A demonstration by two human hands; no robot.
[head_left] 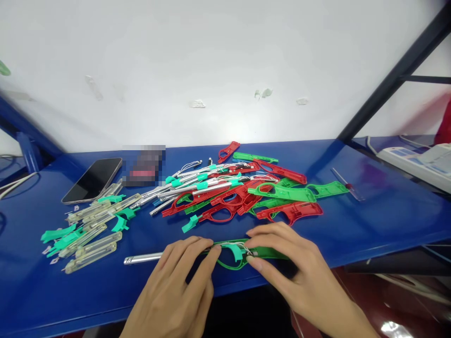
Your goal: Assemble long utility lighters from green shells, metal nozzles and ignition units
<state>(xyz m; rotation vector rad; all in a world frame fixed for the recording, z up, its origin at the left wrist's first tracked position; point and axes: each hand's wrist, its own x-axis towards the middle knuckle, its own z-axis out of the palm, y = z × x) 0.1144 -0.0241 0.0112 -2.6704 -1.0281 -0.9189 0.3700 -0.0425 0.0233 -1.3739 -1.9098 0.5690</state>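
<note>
In front of me lies a green lighter handle half (271, 252) with a ring-shaped trigger guard. A silver metal tube (143, 258) extends from its left end. A teal trigger (237, 252) and thin white wires (230, 243) sit in the shell. My left hand (179, 281) is closed over the joint of tube and handle, fingertips pressed on it; its grip is partly hidden. My right hand (289, 263) pinches a small dark and metallic piece (252, 253) by the wires, thumb and forefinger close together.
Behind my hands lie silver tubes with wires (200, 178) and red and green handle halves (239, 195). At left are clear fuel tanks (93, 249), loose teal triggers (63, 239) and a phone (93, 180). A screwdriver (348, 185) lies at right, near the blue table's (380, 220) edge.
</note>
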